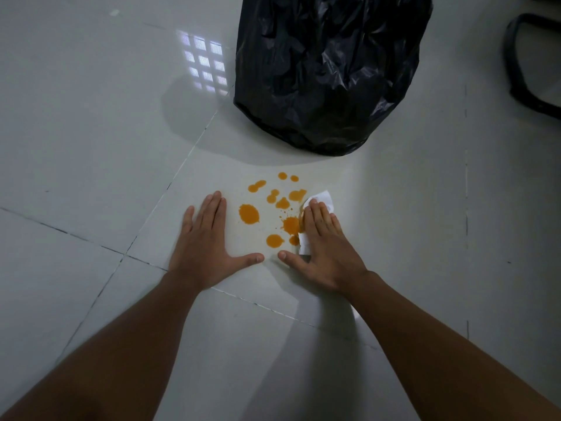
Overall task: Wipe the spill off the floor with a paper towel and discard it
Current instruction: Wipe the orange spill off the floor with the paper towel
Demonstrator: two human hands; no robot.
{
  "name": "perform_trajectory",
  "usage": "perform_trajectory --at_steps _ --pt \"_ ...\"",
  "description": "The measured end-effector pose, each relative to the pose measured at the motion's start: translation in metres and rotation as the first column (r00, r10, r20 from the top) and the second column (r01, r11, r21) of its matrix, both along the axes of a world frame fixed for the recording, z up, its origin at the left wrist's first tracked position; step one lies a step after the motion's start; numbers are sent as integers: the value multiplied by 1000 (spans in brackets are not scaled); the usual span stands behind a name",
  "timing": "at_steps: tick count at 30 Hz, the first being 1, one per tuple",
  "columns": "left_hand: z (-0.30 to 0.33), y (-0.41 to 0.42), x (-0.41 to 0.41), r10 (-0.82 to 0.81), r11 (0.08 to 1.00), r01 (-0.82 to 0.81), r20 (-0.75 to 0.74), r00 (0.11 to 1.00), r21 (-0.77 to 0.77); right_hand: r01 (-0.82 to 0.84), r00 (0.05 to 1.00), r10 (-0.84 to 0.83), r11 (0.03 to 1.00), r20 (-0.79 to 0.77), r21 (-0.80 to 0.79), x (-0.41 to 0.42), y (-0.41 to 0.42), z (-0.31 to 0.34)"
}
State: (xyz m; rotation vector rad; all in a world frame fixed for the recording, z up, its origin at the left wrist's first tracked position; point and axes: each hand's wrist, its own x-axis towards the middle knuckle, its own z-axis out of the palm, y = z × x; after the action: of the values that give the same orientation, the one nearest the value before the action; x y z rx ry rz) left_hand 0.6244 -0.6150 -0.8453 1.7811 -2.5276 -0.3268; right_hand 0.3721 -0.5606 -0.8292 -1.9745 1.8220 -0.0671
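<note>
The paper towel (321, 199) is pressed flat to the tiled floor (91, 147) by the right hand (326, 247) at the edge of the orange spill (273, 208). The left hand (206, 241) is laid flat beside it. A black bin bag (328, 71) is positioned beyond.

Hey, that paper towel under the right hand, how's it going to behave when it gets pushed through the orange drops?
The paper towel looks thin and crumpled, so it is probably floppy and will bunch unless the right hand presses it flat. Its edge by the orange spill already shows staining, so it will likely soak, soften and perhaps tear. On the glossy floor it should slide easily.
</note>
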Motion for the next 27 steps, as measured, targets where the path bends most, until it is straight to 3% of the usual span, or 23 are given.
perform_trajectory --at_steps 7,18,24,27 --pt "2 1 -1 1 1000 -1 -3 1000 9 -47 998 47 999 30 4 3 12 1" --pt "1 1 1 5 1000 -5 -20 1000 4 129 982 -134 991 135 44 35 14 2" --pt "2 2 0 3 1000 -3 -12 1000 11 48 987 -45 999 157 -14 36 22 -3" --pt "3 2 0 9 1000 -8 -22 1000 20 94 968 -83 995 238 -35 35 27 1"
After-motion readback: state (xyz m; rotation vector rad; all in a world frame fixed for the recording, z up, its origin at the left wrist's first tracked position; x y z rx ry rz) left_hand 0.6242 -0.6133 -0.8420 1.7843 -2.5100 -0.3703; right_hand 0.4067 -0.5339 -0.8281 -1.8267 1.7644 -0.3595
